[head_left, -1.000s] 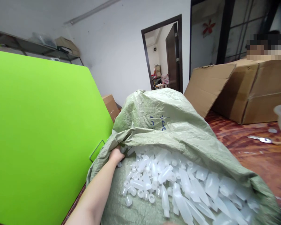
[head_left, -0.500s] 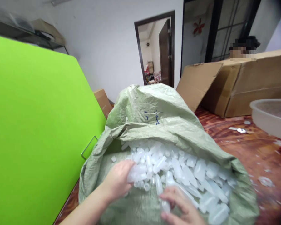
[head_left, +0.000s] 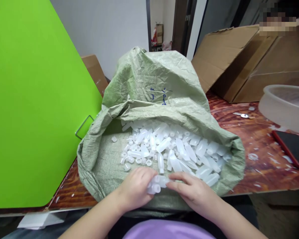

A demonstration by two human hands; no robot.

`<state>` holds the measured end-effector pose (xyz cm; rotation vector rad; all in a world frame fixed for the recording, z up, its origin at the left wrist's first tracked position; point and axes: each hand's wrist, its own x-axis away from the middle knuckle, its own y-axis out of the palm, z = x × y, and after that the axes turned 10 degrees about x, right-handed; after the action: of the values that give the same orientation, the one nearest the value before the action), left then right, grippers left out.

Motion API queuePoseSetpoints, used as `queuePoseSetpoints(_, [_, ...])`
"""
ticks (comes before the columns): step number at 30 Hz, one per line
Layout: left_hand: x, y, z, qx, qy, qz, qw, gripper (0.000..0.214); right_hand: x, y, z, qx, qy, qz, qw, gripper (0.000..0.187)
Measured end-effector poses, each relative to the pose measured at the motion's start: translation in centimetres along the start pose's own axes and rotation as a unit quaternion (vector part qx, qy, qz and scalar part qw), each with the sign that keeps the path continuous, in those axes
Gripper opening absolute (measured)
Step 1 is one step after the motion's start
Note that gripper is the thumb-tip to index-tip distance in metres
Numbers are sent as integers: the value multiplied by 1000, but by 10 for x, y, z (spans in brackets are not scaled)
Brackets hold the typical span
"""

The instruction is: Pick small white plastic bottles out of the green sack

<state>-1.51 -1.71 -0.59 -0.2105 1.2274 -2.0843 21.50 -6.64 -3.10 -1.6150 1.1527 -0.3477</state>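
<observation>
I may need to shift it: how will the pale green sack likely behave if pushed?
The sack would probably fold easily, given its creased, slumped walls. The loose white pieces inside would likely slide or roll, some being short and round. A few might spill through its open mouth.

Transl. wht pcs point(head_left: 162, 181) held bunched; loose pile point(head_left: 163, 145) in grn sack point(head_left: 103, 169).

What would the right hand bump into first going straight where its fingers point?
Probably the whitish plastic pieces in the left hand; the right hand seems to be touching one, though depth is hard to judge.
</observation>
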Motion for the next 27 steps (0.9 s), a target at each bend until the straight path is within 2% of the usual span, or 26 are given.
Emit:
queuePoseSetpoints(3, [-2,-3,0,22,-20,-11,999,37,0,1,1,12,-4,2,1000,32])
queuePoseSetpoints(5, [-2,-3,-1,33,-32,-17,999,38,-5,0,-1,-48,46,-17,998,25])
queuePoseSetpoints(7, [-2,-2,-1,38,-38,-27,998,36,-10,-1,-6,-94,124,-48,987,23])
queuePoseSetpoints(10, [-2,-1,0,37,-41,-38,998,33,-14,2,-14,-82,199,-85,973,48])
queuePoseSetpoints(11, [-2,-1,1,36,-45,-39,998,33,-14,3,-16,-69,202,-83,973,51])
queuePoseSetpoints(13, [-3,-1,0,30,-60,-37,997,34,-12,5,-17,-45,182,-52,981,42])
queuePoseSetpoints(16, [-2,-2,-2,23,-76,-36,996,35,-7,6,-18,-27,118,-17,993,38])
queuePoseSetpoints(18, [0,-2,-2,20,-72,-37,996,35,-7,6,-19,-19,123,-54,991,28])
queuePoseSetpoints(20, [1,-2,-3,20,-70,-41,997,34,-8,6,-20,-9,164,-95,982,32])
queuePoseSetpoints(22, [3,-1,-4,22,-72,-37,996,34,-10,6,-22,3,165,-82,983,32])
queuePoseSetpoints(24, [5,0,-4,20,-70,-28,997,35,-12,7,-23,3,119,-47,992,30])
queuePoseSetpoints(25, [6,1,-4,18,-67,-26,997,35,-12,7,-23,1,108,-45,993,30])
queuePoseSetpoints(27, [7,1,-4,17,-63,-30,997,33,-13,8,-24,0,133,-81,988,26])
